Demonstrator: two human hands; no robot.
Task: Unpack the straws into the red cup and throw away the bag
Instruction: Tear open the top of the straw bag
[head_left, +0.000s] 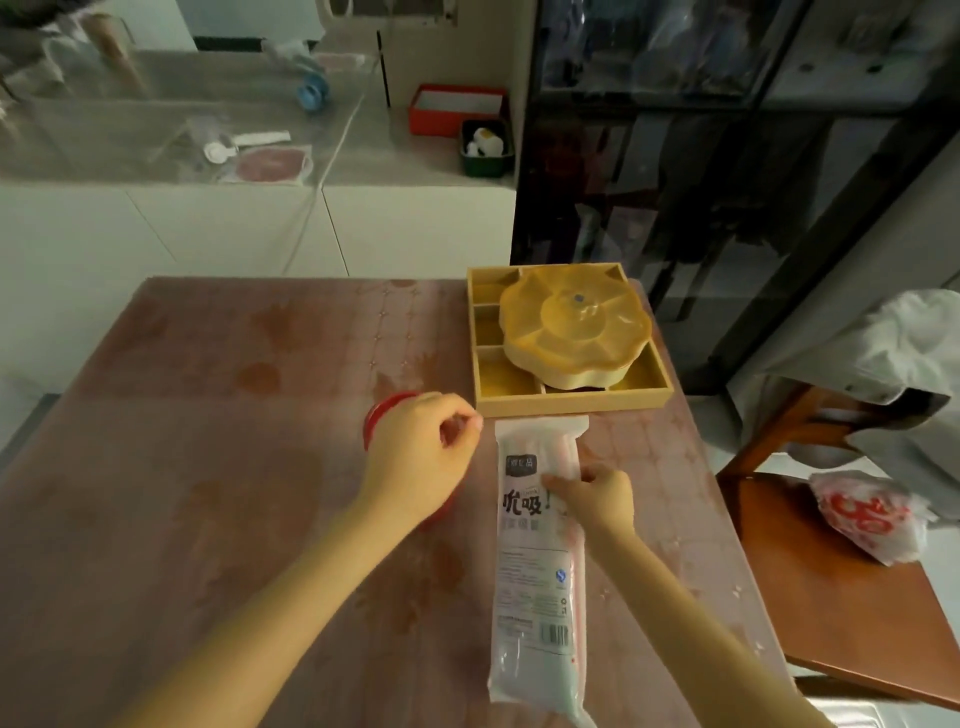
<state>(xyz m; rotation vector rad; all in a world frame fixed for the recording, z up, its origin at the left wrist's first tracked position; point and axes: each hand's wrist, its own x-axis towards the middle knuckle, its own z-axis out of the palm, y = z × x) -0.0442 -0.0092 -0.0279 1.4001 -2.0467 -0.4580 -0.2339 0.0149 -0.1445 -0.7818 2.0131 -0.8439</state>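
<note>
While the bag of straws (540, 561) lies lengthwise on the bench (208, 467), right of centre and seemingly still sealed, the opening step looks barely begun. The right hand (597, 493) rests bent-fingered on its upper part; pinching or pressing, I cannot tell. The left hand (421, 457) hovers curled, visibly holding nothing, over the red cup (384, 410). Next, tear the far end.

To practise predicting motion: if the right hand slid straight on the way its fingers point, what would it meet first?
The right hand points left across the straw bag it touches. Beyond that, it would probably meet the left hand by the red cup; heights are unclear.
</note>
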